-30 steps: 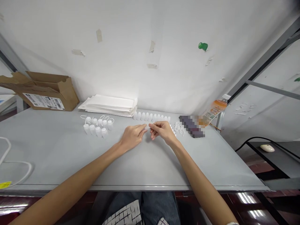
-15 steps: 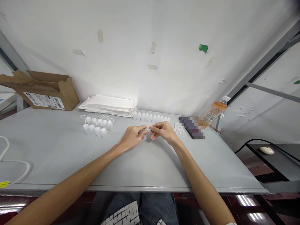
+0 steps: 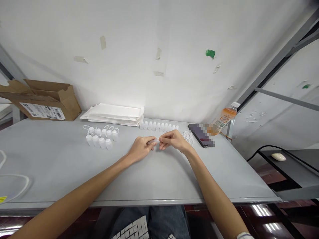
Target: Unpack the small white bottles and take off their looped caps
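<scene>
My left hand (image 3: 144, 147) is closed around a small translucent white bottle (image 3: 152, 141), lying on its side with its end pointing right. My right hand (image 3: 172, 140) pinches with thumb and forefinger right at that end; whatever sits between those fingertips is too small to make out. Behind the hands stands a row of small white bottles (image 3: 158, 126). Just right of my right hand lies a heap of thin white loop straps (image 3: 188, 137). On the left, several small white bottles (image 3: 102, 142) stand in two rows, some with strap loops at their tops.
A stack of white paper sheets (image 3: 112, 114) and an open cardboard box (image 3: 47, 103) are along the back left. At the right are a phone (image 3: 201, 135) and an orange drink bottle (image 3: 221, 121). A white cable (image 3: 23, 177) lies at far left on the grey table (image 3: 149, 182).
The camera view has shifted slightly. Both hands stay nearly in place, with the fingertips still meeting at the bottle's end.
</scene>
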A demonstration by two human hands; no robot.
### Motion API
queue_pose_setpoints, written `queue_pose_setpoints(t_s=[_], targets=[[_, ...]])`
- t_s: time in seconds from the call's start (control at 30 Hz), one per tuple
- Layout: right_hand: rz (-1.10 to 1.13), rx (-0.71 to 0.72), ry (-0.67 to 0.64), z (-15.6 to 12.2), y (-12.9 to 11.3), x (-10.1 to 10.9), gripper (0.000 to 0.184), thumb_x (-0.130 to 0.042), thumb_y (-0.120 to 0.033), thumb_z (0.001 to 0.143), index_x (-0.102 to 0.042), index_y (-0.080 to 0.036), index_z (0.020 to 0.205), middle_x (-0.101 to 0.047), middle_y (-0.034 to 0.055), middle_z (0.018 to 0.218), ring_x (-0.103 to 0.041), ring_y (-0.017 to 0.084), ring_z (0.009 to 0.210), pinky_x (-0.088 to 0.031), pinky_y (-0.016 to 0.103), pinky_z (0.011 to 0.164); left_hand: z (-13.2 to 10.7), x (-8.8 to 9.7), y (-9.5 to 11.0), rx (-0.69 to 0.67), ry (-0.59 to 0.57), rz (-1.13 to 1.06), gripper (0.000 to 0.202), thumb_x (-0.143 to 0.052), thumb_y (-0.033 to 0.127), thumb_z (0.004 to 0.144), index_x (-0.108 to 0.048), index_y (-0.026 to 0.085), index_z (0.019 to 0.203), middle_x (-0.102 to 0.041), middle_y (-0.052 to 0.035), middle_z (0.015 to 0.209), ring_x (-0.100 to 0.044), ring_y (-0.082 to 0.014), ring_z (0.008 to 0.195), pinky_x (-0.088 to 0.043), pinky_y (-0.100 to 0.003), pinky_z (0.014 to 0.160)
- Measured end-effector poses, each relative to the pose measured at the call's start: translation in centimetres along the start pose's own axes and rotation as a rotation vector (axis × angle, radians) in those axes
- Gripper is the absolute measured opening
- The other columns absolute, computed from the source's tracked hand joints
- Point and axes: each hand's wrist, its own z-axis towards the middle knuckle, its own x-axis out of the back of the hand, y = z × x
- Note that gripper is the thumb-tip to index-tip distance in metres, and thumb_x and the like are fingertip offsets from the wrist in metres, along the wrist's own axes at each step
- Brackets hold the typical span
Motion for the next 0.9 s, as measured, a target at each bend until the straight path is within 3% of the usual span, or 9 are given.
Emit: queue_pose_setpoints(t_s=[0.57, 0.9], targets=[[-0.006, 0.012, -0.004, 0.35, 0.65, 0.21, 0.041, -0.082, -0.047, 0.064, -0.075, -0.008, 0.075, -0.069, 0.0068, 0.065, -0.071, 0.02, 0.06, -0.06, 0.029, 0.058, 0.47, 0.05, -0.68, 0.077, -0.052, -0.19, 0.046, -0.063, 0.046, 0.08, -0.068, 0.012, 0.111, -0.076, -0.0081, 0.086, -0.073, -0.0229, 0.075, -0.057, -0.034, 0.075], [-0.023, 0.05, -0.002, 0.4, 0.87, 0.27, 0.043, -0.08, -0.048, 0.065, -0.077, -0.009, 0.082, -0.069, 0.0064, 0.066, -0.071, 0.02, 0.061, -0.06, 0.031, 0.06, 0.26, 0.26, -0.28, 0.09, -0.056, -0.155, 0.051, -0.06, 0.048, 0.082, -0.067, 0.012, 0.117, -0.076, -0.0076, 0.085, -0.073, -0.0234, 0.078, -0.057, -0.034, 0.076]])
